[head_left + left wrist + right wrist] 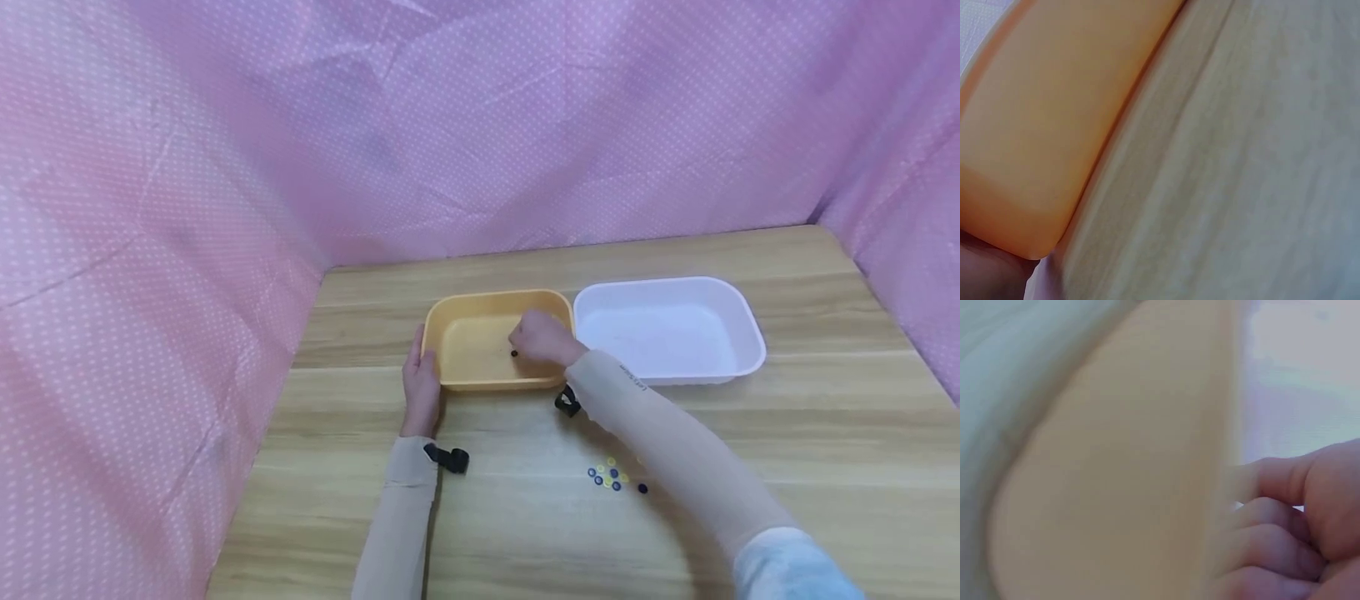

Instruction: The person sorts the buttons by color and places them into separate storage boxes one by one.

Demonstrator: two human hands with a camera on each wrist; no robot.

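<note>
A yellow tray [467,385] stands on the table, and my left hand [422,385] holds its left side, with the fingers along the outer wall and the thumb by the front corner. In the left wrist view, that hand's edge shows under the tray's [1047,112] corner. My right hand [542,337] is inside the tray with its fingers curled. A small dark ring [514,353] shows right below its fingertips. The tray wall [1116,462] hides those fingertips in the right wrist view; I cannot tell whether they pinch anything.
A white tray [667,333] stands against the yellow one's right side. Several small blue and yellow rings [609,475] lie on the wooden table [517,500] below the trays, partly near the right forearm. Pink dotted cloth [525,125] hangs behind and at both sides.
</note>
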